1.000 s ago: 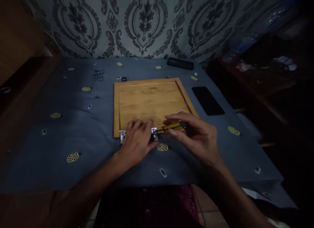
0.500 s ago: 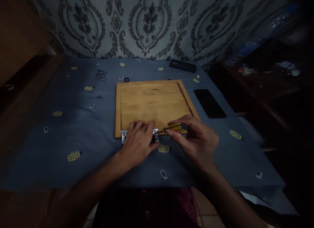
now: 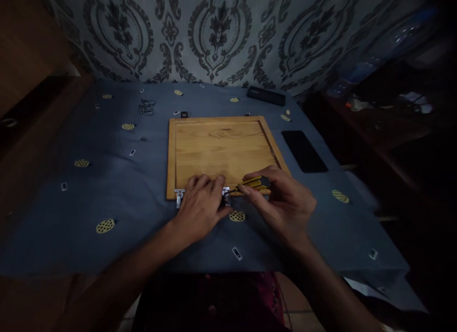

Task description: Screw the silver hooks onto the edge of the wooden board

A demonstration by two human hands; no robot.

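Note:
A wooden panel (image 3: 221, 146) with a raised frame lies flat on the table. At its near edge sits a shiny metal fitting (image 3: 179, 196), whose middle is hidden under my left hand (image 3: 201, 206). The fingers of that hand curl over the fitting onto the wood, with the thumb on the near side. My right hand (image 3: 285, 201) pinches a yellow and black screwdriver (image 3: 259, 182) between thumb and fingers. The screwdriver slants down to the left, and its tip meets the fitting's right end near a screw spot.
A blue tablecloth (image 3: 143, 179) with pineapple prints covers the table. Right of the panel lies a black phone (image 3: 304, 151); a dark oblong case (image 3: 266, 95) is at the back. A bundle of thin cable (image 3: 146, 107) and a small black piece (image 3: 184, 115) lie beyond the panel.
Both hands hold nearly the same places. The screwdriver's handle has turned slightly in my right fingers, and the view has shifted a little.

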